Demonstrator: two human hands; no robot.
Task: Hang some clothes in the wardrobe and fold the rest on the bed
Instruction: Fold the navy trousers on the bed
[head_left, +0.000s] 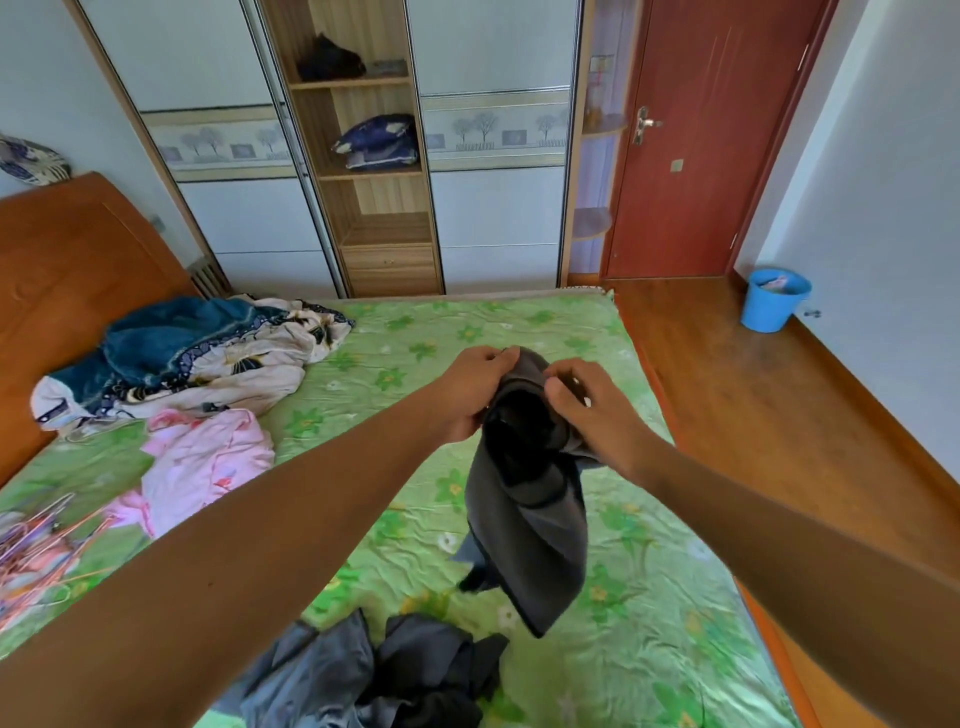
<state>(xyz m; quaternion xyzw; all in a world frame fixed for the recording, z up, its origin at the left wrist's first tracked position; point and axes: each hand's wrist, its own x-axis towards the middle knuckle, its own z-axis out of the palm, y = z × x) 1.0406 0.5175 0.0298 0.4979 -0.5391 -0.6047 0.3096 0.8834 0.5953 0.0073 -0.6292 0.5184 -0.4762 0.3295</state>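
Bed (467, 322): bare sheet lay open along the far end and right side. A grey garment (540, 545) hung over the middle. A heap of bedding (218, 353), a pink garment (208, 462) and a tangle of hangers (31, 540) filled the left side. A dark clothes pile (415, 670) sat at the near edge. The floor (753, 415) on the right was open as far as a blue bucket (771, 304).

Hangers (32, 545) blurred, cut off left — dark clothes (410, 670) cut off below.

Matt dark grey cloth garment (535, 499). Bed sheet (649, 571) is crinkled green floral cloth with a slight sheen. Glossy wood headboard (78, 260) and floor (753, 415). Smooth blue plastic bucket (774, 300).
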